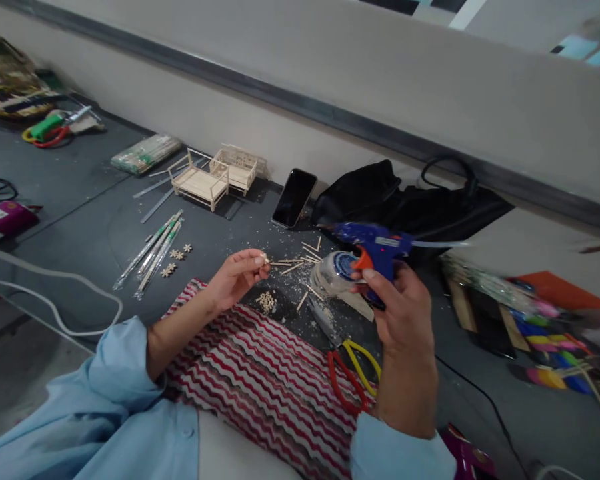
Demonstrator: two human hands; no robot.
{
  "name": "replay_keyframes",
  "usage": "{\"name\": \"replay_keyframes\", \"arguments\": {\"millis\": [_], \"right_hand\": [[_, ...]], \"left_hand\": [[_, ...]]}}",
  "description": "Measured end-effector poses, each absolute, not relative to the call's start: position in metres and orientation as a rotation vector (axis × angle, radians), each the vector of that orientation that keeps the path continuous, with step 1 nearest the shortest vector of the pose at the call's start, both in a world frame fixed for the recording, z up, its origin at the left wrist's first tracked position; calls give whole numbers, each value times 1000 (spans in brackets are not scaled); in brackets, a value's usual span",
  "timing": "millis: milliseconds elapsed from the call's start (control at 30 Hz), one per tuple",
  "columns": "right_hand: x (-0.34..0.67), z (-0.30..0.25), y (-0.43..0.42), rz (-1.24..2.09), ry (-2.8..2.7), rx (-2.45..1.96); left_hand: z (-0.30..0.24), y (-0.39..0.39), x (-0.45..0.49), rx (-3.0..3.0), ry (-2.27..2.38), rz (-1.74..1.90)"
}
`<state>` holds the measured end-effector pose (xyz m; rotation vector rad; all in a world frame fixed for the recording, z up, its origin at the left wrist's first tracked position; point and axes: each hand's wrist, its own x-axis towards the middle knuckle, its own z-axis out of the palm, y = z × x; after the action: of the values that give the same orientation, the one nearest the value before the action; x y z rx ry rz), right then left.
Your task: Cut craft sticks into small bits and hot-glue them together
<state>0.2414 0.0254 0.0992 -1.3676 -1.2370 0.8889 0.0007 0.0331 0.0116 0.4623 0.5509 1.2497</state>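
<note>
My right hand (404, 310) is wrapped round a blue hot glue gun (387, 245) with an orange trigger, held up with its nozzle to the left. A clear glue stick (437, 244) sticks out of its back. Between thumb and fingers, my left hand (235, 279) pinches a small pale wooden piece (265, 259), its exact shape too small to make out. Below that hand lies a pile of tiny wooden bits (267, 302). Thin cut sticks (293, 267) are scattered beside a glass jar (325, 277). Cutting pliers (353, 373) with red and yellow handles lie near my right wrist.
Two miniature wooden furniture frames (200, 185) stand by the wall, near a phone (295, 198) and a black bag (367, 203). Flower-shaped wooden pieces (177, 255) and wrapped sticks (155, 257) lie left. A striped cloth (260, 373) covers the front edge; a cable (480, 393) runs right.
</note>
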Motion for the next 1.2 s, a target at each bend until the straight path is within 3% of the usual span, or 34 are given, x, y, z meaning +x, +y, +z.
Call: {"name": "replay_keyframes", "arguments": {"millis": [233, 500, 1200], "right_hand": [[220, 109, 12, 1261, -1276, -1088], [207, 104, 4, 1209, -1482, -1295], [208, 105, 5, 1233, -1586, -1309]], "left_hand": [[9, 34, 0, 465, 524, 1247], [10, 33, 1, 479, 547, 1257], [13, 30, 3, 560, 580, 1267]]}}
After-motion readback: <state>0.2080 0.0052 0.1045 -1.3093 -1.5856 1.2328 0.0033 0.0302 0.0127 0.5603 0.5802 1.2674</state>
